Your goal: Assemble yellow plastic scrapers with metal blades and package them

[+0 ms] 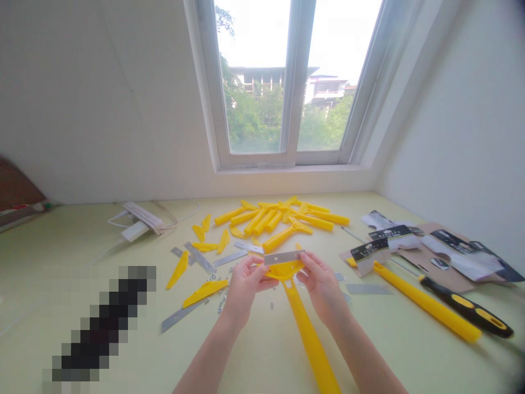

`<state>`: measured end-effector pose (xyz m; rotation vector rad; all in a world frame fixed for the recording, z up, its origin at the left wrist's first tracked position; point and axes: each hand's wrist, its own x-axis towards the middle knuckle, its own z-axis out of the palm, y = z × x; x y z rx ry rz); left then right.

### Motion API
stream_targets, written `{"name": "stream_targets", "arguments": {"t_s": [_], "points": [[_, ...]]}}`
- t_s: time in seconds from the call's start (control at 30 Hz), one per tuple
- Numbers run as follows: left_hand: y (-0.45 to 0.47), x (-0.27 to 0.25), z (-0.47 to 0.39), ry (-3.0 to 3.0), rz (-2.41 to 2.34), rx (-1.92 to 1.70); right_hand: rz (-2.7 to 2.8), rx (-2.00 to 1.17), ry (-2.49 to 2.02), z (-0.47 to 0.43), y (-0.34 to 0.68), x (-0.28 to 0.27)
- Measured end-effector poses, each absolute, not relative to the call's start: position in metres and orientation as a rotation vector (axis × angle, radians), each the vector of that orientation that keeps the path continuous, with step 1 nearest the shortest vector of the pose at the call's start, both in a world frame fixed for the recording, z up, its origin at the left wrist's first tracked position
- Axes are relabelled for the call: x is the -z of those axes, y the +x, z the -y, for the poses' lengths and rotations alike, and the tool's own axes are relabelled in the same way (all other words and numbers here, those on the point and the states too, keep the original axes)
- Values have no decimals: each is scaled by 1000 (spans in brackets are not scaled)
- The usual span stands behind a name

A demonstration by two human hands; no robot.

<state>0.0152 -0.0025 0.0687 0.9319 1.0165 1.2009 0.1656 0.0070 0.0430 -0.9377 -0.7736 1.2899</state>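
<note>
Between my hands is a yellow scraper (307, 331), its long handle slanting down toward the bottom of the view. A flat metal blade (283, 257) with holes lies along the far edge of its wide head. My left hand (243, 290) pinches the left end of the head and blade. At the other end, my right hand (324, 287) grips blade and head between thumb and fingers. Small screws (221, 300) are scattered beside my left hand. Left of them, a yellow cover piece (205, 294) rests across a loose blade (176, 318).
Several yellow scraper handles (266, 219) are piled toward the window. Loose blades (199, 257) and yellow covers (178, 270) lie left. On the right are packaged scrapers (371, 256), a yellow handle (429, 301) and a black-and-yellow screwdriver (467, 306). A power strip (143, 219) stands back left.
</note>
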Motion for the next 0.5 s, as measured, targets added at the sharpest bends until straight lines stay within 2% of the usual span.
{"name": "stream_targets", "arguments": {"t_s": [0.5], "points": [[11,-56,-4,782,-766,-1203,849,-1152,-945,-5,167,-47]]}}
